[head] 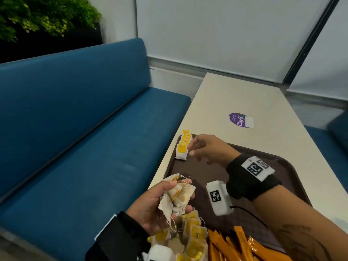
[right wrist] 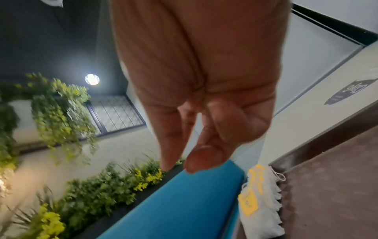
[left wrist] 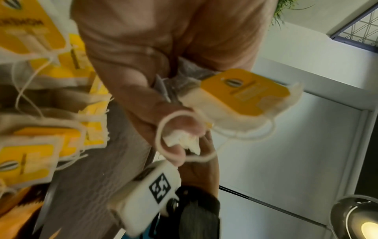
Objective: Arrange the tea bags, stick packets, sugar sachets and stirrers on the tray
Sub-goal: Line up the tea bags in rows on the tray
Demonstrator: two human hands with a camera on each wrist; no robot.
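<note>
The light is dim and cool indoors. In the right wrist view a round ceiling lamp [right wrist: 92, 79] glares white, and in the left wrist view a second lamp [left wrist: 368, 228] glows warm at the bottom corner. The head view is fairly sharp at centre but smears toward its edges, where the window frame [head: 308, 40] bows. Both wrist views are soft with motion blur; the plants [right wrist: 61, 116] streak, and the near palm [right wrist: 196, 64] is out of focus.
</note>
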